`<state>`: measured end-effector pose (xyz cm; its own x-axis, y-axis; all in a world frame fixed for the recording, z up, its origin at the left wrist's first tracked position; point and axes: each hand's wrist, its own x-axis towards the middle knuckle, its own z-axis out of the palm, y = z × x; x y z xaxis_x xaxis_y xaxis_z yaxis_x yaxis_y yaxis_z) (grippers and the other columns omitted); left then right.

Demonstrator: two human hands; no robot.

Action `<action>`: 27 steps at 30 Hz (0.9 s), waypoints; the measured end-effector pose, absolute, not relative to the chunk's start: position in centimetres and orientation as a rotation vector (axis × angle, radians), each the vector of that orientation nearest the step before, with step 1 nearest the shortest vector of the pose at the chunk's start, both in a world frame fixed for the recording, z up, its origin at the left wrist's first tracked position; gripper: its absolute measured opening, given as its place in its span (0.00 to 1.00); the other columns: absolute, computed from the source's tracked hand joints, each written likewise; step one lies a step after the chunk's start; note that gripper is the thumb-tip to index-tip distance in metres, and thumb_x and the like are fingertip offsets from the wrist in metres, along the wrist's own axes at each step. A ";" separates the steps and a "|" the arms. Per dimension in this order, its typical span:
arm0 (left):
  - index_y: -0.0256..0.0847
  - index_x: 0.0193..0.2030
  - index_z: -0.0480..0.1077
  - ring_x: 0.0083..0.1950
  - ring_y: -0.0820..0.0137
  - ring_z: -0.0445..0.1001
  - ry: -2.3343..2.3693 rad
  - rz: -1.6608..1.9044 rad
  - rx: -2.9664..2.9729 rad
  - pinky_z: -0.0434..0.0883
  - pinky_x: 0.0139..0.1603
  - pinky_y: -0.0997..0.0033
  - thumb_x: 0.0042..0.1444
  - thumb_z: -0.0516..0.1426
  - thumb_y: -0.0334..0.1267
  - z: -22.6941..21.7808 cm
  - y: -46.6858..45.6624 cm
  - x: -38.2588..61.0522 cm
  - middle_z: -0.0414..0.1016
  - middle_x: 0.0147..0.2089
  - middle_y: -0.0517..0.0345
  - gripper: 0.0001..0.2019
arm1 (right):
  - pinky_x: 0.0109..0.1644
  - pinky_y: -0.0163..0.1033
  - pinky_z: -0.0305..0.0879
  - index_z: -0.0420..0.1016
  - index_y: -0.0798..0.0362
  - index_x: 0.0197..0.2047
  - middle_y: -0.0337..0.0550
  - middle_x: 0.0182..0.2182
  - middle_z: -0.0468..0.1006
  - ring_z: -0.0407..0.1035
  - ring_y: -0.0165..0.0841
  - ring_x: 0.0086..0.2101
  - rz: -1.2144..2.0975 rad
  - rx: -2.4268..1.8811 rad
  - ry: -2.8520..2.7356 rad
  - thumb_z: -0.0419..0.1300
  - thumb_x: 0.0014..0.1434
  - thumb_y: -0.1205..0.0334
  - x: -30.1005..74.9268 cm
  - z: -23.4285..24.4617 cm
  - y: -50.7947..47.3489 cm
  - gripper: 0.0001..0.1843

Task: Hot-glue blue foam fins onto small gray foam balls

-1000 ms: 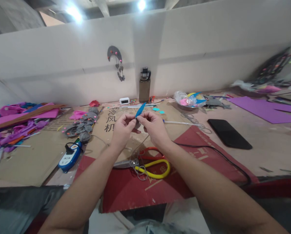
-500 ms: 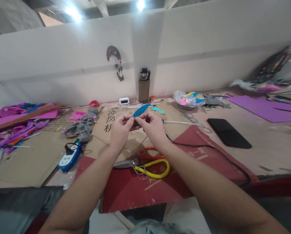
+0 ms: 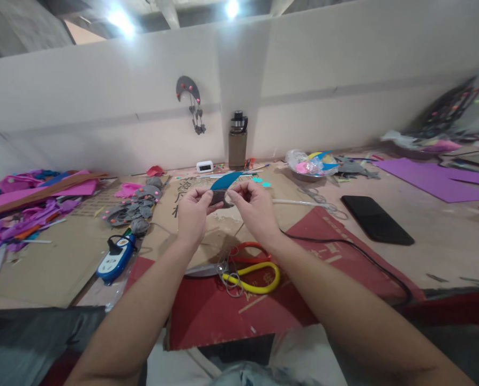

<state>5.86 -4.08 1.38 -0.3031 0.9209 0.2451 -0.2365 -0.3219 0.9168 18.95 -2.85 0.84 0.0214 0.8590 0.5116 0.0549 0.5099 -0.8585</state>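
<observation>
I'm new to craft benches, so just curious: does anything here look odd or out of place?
Yes, one thing: thin grey cord lies in messy loops over the scissors, near their pivot, partly above the red cardboard. It looks odd because such loose loops might snag.

I see a pinkish desk (image 3: 448, 236) with brown cardboard (image 3: 288, 185) and red cardboard (image 3: 211, 316) on it. A black phone (image 3: 377, 220) lies near a purple sheet (image 3: 420, 177). A bottle (image 3: 237, 150) and little white clock (image 3: 204, 166) stand at the back.

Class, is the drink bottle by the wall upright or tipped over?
Upright: the bottle stands on its base, with its lid at the top.
</observation>
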 end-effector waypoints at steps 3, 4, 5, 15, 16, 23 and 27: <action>0.37 0.29 0.66 0.32 0.72 0.76 1.024 1.726 1.056 0.78 0.39 0.61 0.44 0.63 0.39 1.5 -4.3 6.0 0.73 0.28 0.60 0.11 | 0.33 0.35 0.57 0.68 0.53 0.31 0.36 0.25 0.69 0.59 0.26 0.26 0.746 -0.849 -1.415 0.58 0.55 0.58 19.0 0.6 -2.4 0.07; 0.37 0.29 0.66 0.32 0.71 0.76 1.023 1.717 1.056 0.79 0.38 0.61 0.44 0.63 0.39 1.5 -4.3 6.0 0.73 0.28 0.60 0.11 | 0.33 0.35 0.58 0.68 0.53 0.31 0.36 0.25 0.69 0.59 0.27 0.26 0.754 -0.844 -1.414 0.58 0.55 0.58 19.0 0.5 -2.3 0.07; 0.37 0.29 0.66 0.32 0.71 0.76 1.023 1.710 1.055 0.79 0.37 0.61 0.44 0.63 0.39 1.6 -4.4 6.1 0.73 0.28 0.60 0.11 | 0.34 0.35 0.58 0.68 0.53 0.31 0.36 0.26 0.70 0.60 0.27 0.27 0.765 -0.836 -1.413 0.57 0.55 0.58 19.0 0.4 -2.3 0.07; 0.37 0.29 0.66 0.28 0.74 0.74 1.015 1.654 1.014 0.79 0.35 0.66 0.44 0.63 0.37 1.6 -4.1 5.7 0.71 0.27 0.62 0.09 | 0.34 0.35 0.58 0.68 0.53 0.31 0.36 0.26 0.70 0.61 0.27 0.27 0.798 -0.836 -1.442 0.56 0.56 0.57 19.2 -0.1 -1.6 0.09; 0.37 0.28 0.67 0.28 0.75 0.74 1.022 1.666 1.006 0.78 0.35 0.66 0.44 0.63 0.37 1.6 -4.0 5.6 0.71 0.26 0.62 0.09 | 0.34 0.35 0.58 0.68 0.53 0.31 0.36 0.26 0.69 0.60 0.27 0.27 0.802 -0.837 -1.459 0.56 0.56 0.57 19.1 -0.2 -1.5 0.09; 0.35 0.28 0.67 0.28 0.77 0.72 1.022 1.861 0.989 0.78 0.36 0.67 0.43 0.62 0.37 1.5 -2.4 3.7 0.71 0.27 0.62 0.10 | 0.38 0.36 0.59 0.75 0.53 0.31 0.40 0.31 0.75 0.66 0.30 0.33 0.730 -0.753 -1.945 0.54 0.59 0.57 19.3 0.2 -2.2 0.12; 0.36 0.29 0.66 0.28 0.76 0.73 1.010 1.913 0.988 0.77 0.36 0.67 0.44 0.62 0.36 1.2 -1.5 2.2 0.72 0.29 0.60 0.09 | 0.34 0.37 0.56 0.74 0.53 0.29 0.42 0.26 0.74 0.65 0.32 0.29 0.518 -1.095 -1.886 0.49 0.61 0.53 22.4 1.1 -0.7 0.19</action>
